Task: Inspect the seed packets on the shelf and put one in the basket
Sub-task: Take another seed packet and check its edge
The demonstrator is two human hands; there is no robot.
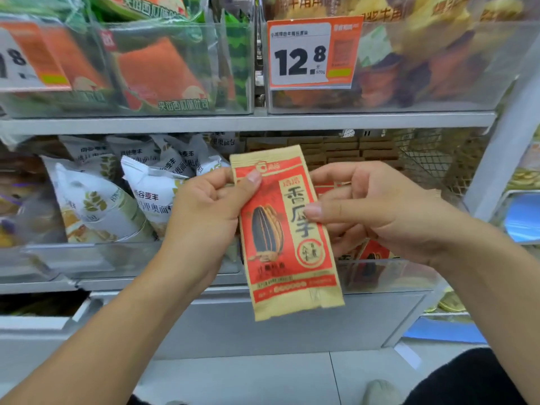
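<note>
Here the seed packet (285, 229) is held up in front of the shelf (248, 122), face toward the camera and tilted a little, its top leaning to the left. It is a flat, tall paper sachet, tan at the top and bottom seams, with a red printed panel between them. On that panel stands a large striped black sunflower seed at the left, a column of dark Chinese characters at the right, and a round red seal mark below them.

The left hand (210, 206) grips the packet's upper left edge: its thumb lies across the front near the top and the curled fingers are behind. The right hand (371, 206) grips the right edge at mid-height, thumb pressed onto the front beside the characters, the other fingers folded behind the paper. Both grips are clenched on the packet, which hangs free of the shelf.

Behind it, in a clear bin (388, 273) on the lower shelf, more red packets (377, 254) of the same kind show. To the left lie white bread bags (117, 200). Above hangs an orange price tag (312, 52) reading 12.8.
</note>
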